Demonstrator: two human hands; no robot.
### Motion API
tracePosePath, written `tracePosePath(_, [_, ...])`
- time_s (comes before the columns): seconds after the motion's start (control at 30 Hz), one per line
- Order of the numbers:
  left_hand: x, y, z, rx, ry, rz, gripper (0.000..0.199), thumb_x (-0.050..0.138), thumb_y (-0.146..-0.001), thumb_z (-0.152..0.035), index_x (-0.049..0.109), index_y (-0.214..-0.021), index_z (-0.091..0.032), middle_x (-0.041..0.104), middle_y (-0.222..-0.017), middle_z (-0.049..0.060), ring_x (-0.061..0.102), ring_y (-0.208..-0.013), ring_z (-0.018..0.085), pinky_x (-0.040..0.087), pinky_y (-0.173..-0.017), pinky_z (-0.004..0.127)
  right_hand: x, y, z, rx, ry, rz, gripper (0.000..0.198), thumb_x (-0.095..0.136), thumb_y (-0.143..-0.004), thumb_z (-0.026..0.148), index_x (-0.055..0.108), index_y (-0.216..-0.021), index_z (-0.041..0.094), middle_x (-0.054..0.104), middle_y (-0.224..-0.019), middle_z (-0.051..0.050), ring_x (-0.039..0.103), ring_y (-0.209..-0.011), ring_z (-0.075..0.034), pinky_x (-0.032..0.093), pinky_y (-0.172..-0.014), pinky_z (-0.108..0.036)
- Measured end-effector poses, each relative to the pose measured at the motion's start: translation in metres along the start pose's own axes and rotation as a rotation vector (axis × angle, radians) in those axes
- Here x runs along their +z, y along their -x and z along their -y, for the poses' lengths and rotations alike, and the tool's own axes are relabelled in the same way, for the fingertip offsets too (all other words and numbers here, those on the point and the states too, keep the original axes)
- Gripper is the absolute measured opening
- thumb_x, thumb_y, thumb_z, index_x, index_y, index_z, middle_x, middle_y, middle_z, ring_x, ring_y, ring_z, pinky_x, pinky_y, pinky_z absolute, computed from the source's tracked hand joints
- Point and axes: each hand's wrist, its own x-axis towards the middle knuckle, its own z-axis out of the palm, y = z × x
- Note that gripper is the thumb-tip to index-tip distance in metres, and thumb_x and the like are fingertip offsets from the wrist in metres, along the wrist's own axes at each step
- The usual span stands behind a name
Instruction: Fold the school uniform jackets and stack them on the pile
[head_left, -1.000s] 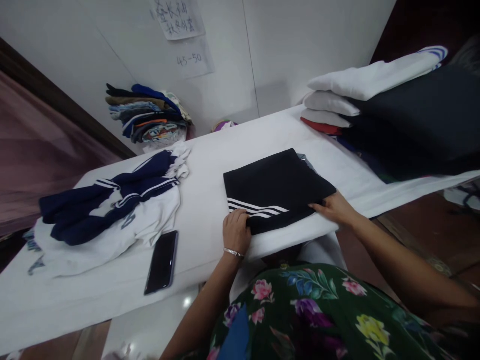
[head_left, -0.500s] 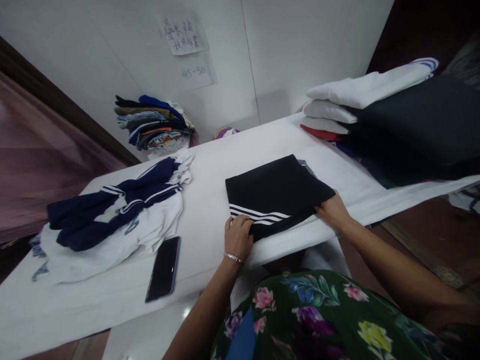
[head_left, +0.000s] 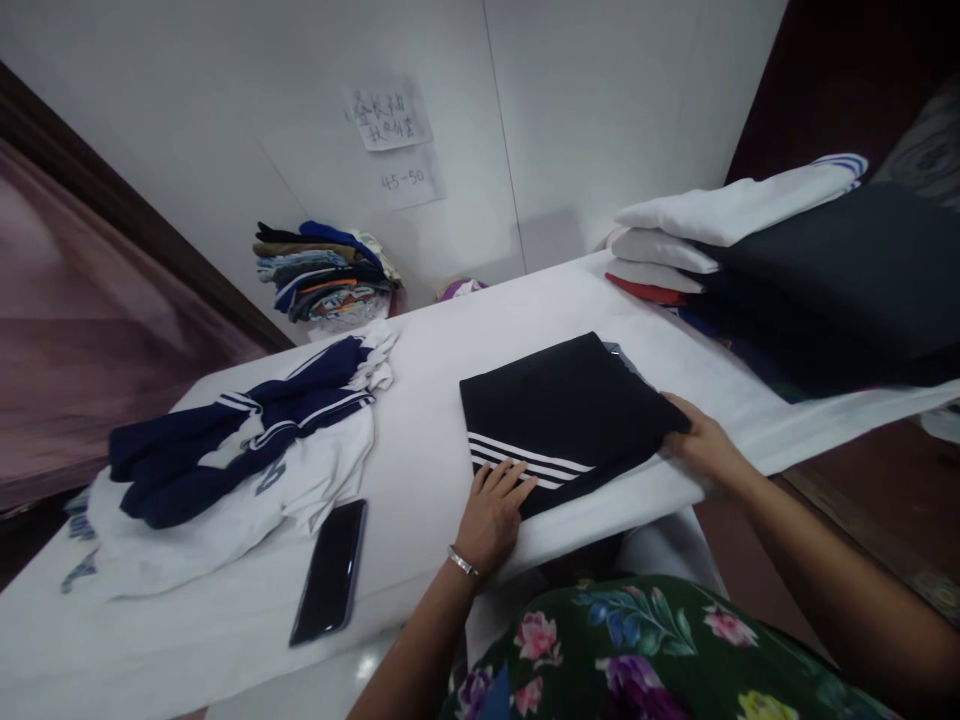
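Observation:
A black garment (head_left: 555, 410), folded into a flat bundle with white stripes across its near left corner, lies on the white-covered table. My left hand (head_left: 495, 505), a silver bracelet at its wrist, rests on that corner with fingers spread over the stripes. At the opposite side, my right hand (head_left: 701, 440) grips the garment's right corner, with the thumb on top and other fingers partly hidden. A bit of grey cloth (head_left: 626, 362) shows at the garment's far right edge.
To the left, navy and white clothes (head_left: 247, 450) lie loosely piled, with a phone (head_left: 330, 572) nearer me. A stack of folded clothes (head_left: 330, 270) stands by the wall under paper notes (head_left: 397, 150). Another stack, topped with a white garment (head_left: 735, 195), occupies the right end.
My left hand's fingers have gone from curled at the garment's near edge to spread flat over the stripes. My right hand keeps its corner. The whole view has shifted slightly.

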Motion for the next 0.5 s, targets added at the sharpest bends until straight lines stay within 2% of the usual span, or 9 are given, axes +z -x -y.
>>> tracePosePath(0.07, [0.001,0.000,0.001,0.004,-0.001,0.003,0.064,0.047,-0.071,0.001,0.057,-0.128,-0.027,0.050,-0.140,0.004,0.037,-0.134,0.025,0.024,-0.112,0.053,-0.007,-0.003,0.010,0.038,-0.044,-0.120,0.047,0.053,-0.078,0.027,0.057,-0.125,0.023,0.062,-0.123,-0.007,0.059,-0.111,-0.029,0.049,-0.093,-0.045])
tracePosePath(0.1, [0.002,0.000,0.001,0.007,0.000,-0.001,0.064,0.048,-0.071,0.000,0.057,-0.128,-0.027,0.050,-0.140,0.005,0.037,-0.134,0.025,0.023,-0.112,0.053,-0.011,-0.004,0.022,0.015,-0.054,-0.185,0.045,0.052,-0.080,0.027,0.057,-0.125,0.024,0.060,-0.126,-0.008,0.056,-0.116,-0.029,0.046,-0.097,-0.047])
tracePosePath(0.17, [0.003,0.000,0.001,0.012,0.005,-0.012,0.063,0.049,-0.071,-0.001,0.056,-0.128,-0.027,0.049,-0.141,0.005,0.036,-0.134,0.025,0.022,-0.113,0.053,-0.019,-0.004,0.055,-0.131,-0.050,-0.252,0.043,0.050,-0.084,0.028,0.056,-0.127,0.027,0.052,-0.136,-0.007,0.047,-0.126,-0.029,0.039,-0.105,-0.050])
tracePosePath(0.27, [0.004,0.002,0.000,0.011,0.019,-0.026,0.063,0.051,-0.071,-0.003,0.055,-0.129,-0.027,0.048,-0.142,0.004,0.035,-0.136,0.025,0.021,-0.114,0.052,-0.025,-0.003,0.107,-0.370,-0.017,-0.203,0.043,0.049,-0.088,0.028,0.051,-0.131,0.031,0.045,-0.143,-0.004,0.039,-0.133,-0.029,0.034,-0.108,-0.052])
tracePosePath(0.33, [0.004,0.003,-0.001,0.007,0.031,-0.026,0.062,0.051,-0.072,-0.005,0.055,-0.130,-0.027,0.046,-0.143,0.004,0.034,-0.136,0.025,0.021,-0.114,0.052,-0.022,-0.004,0.123,-0.483,0.054,-0.146,0.046,0.050,-0.089,0.029,0.048,-0.135,0.031,0.041,-0.146,-0.005,0.033,-0.136,-0.029,0.032,-0.109,-0.053])
tracePosePath(0.4, [0.003,0.004,-0.002,0.003,0.041,-0.024,0.061,0.051,-0.073,-0.006,0.054,-0.130,-0.026,0.045,-0.144,0.004,0.033,-0.137,0.025,0.021,-0.114,0.052,-0.012,-0.007,0.115,-0.522,0.187,-0.038,0.048,0.049,-0.090,0.035,0.046,-0.137,0.028,0.037,-0.148,-0.007,0.029,-0.138,-0.030,0.030,-0.109,-0.055])
tracePosePath(0.5, [0.000,0.005,-0.005,-0.004,0.064,-0.021,0.059,0.050,-0.075,-0.007,0.052,-0.132,-0.025,0.045,-0.144,0.005,0.032,-0.138,0.024,0.021,-0.114,0.052,0.013,-0.011,0.075,-0.440,0.430,0.137,0.049,0.047,-0.089,0.046,0.051,-0.134,0.024,0.042,-0.145,-0.012,0.032,-0.136,-0.033,0.029,-0.105,-0.060])
